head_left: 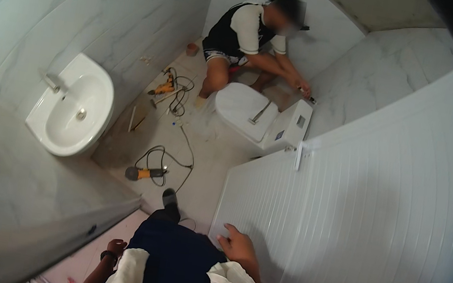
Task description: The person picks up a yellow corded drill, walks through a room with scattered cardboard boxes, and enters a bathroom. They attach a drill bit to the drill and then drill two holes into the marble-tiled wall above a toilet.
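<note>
Head view — right hand (240, 248) (half-open) near white door (375, 184).

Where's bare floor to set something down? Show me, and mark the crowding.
Bare: floor between toilet, white door and the cord by the nearer power tool. Crowded: around that tool, and near the left wall (another power tool, looped cords).

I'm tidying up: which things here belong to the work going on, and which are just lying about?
Apparently in the work:
toilet tank, beside the co-worker's hands
item in those hands, too small to identify

Apparently lying about:
hammer-like tool on the toilet lid
two orange power tools on the floor
</note>
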`<action>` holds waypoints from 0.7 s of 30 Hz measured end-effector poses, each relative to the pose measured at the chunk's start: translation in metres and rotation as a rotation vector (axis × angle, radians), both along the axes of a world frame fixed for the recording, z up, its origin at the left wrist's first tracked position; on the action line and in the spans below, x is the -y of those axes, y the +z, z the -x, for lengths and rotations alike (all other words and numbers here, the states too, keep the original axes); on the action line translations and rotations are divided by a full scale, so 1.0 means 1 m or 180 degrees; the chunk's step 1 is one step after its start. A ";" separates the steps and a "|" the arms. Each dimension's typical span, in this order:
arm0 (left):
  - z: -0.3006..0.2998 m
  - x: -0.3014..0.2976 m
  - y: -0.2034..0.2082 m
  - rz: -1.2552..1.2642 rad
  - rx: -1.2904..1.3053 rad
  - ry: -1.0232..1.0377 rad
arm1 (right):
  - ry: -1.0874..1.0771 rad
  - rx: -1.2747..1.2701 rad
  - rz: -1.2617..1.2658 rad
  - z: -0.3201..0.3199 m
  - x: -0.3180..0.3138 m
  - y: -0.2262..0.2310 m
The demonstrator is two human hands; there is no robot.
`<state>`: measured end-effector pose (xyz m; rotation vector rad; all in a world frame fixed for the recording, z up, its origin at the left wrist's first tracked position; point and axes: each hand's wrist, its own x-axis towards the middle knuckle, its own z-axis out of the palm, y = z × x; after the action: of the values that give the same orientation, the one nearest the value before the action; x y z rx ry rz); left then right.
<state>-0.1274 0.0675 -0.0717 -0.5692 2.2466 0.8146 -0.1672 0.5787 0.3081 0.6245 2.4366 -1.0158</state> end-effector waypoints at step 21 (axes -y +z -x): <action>0.330 -0.219 0.214 -0.0882 -0.0742 0.2052 | 0.2295 0.0197 0.0190 0.524 -0.075 -0.155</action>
<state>-0.4572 0.2863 0.1424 -1.1339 2.1029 1.5507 -0.6907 0.6541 0.1533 -0.2432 2.2741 -0.7363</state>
